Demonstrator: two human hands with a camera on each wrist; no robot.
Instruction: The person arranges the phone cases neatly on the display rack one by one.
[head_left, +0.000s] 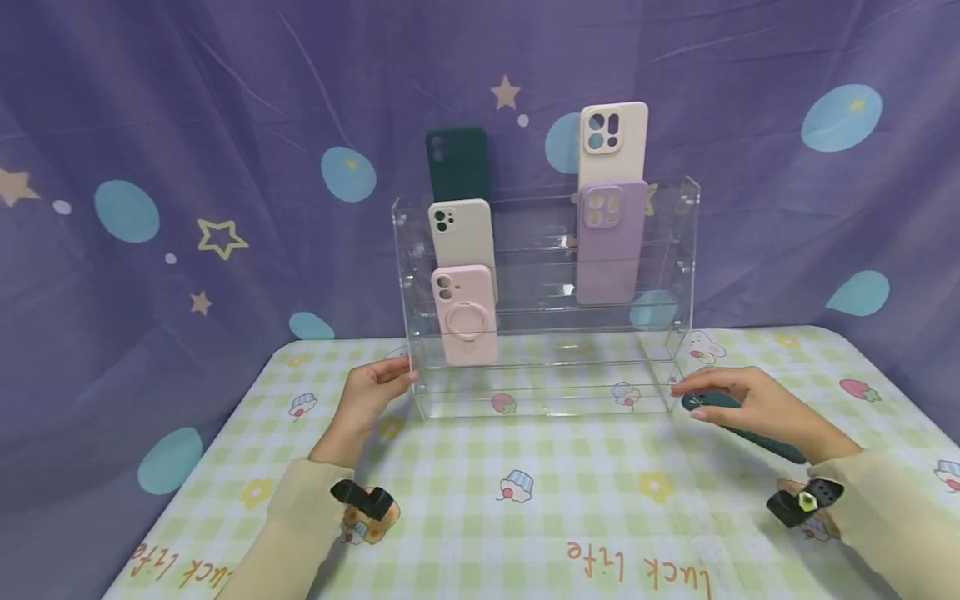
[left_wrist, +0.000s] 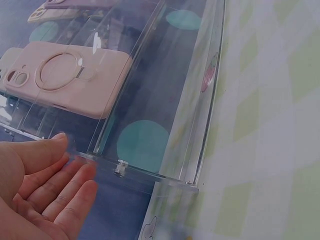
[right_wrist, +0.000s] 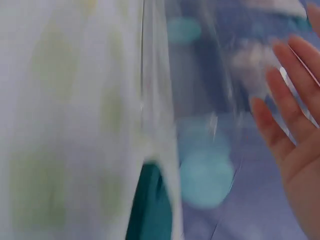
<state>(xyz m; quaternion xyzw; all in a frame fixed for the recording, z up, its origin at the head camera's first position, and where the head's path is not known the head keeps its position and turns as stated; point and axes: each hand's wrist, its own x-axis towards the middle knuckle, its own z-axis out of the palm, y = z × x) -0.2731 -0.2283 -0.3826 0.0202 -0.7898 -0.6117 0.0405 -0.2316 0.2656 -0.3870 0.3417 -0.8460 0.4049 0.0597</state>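
A clear acrylic tiered rack (head_left: 551,364) stands on the table. My left hand (head_left: 369,404) is at its left side panel, fingertips right at the panel's edge, fingers loosely extended. At the right side, my right hand (head_left: 761,408) hovers with spread fingers by the rack's lower corner. Below that hand a dark green phone case (head_left: 768,443) lies on the table, partly hidden by it. In the rack's left column stand a dark green case (head_left: 459,162), a white case (head_left: 463,237) and a pink case (head_left: 471,321) with a ring.
The rack's right column holds a cream case (head_left: 630,146) behind a lilac case (head_left: 609,258). A green-checked tablecloth (head_left: 465,517) with printed cupcakes covers the table. Behind it hangs a purple curtain (head_left: 247,108) with stars and balloons. Black straps with cameras sit on both wrists.
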